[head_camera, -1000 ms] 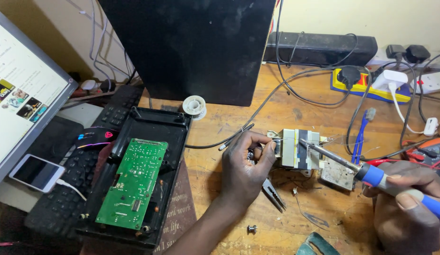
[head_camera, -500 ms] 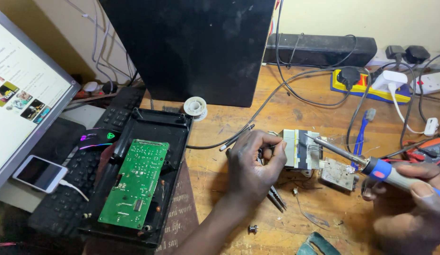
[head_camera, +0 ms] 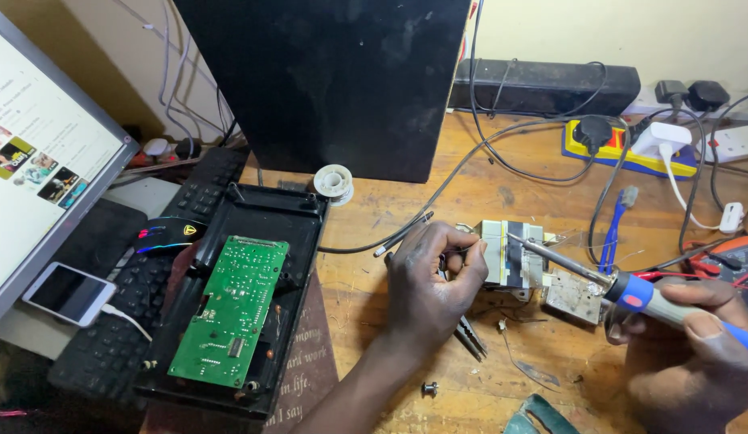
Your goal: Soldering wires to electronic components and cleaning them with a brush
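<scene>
Wooden bench [head_camera: 406, 201] carries everything, with a tall black cabinet [head_camera: 334, 80] standing at its back edge. Left of centre lies an open black plastic case [head_camera: 298, 241], and a green circuit board [head_camera: 229, 309] rests in it, long side running toward the person. A small spool of solder [head_camera: 335, 182] sits just above the case's far corner.

Right of the case, near the bench's middle, sits a small transformer [head_camera: 510, 255] with pale wrapped windings and a metal bracket on its right. It lies between the two hands: just right of the left hand [head_camera: 434, 281], and up and left of the right hand [head_camera: 695, 354]. The left hand is the nearer one, its fingertips right up against the transformer's left face.

The left forearm comes in from the lower edge, angled up and to the right, back of the hand uppermost. Its thumb and forefinger are pinched narrow on something thin, seemingly a wire or strand of solder, held at the transformer's left side; it is too fine to make out surely.

The right hand is wrapped closed around the blue-and-grey handle of a soldering iron [head_camera: 623, 289]. The iron's long axis slants from lower right to upper left, and its metal tip reaches the top of the transformer, close to the left hand's fingertips. Dark pliers [head_camera: 470, 337] lie on the wood just below the left hand, and a small screw [head_camera: 429, 389] lower still.
</scene>
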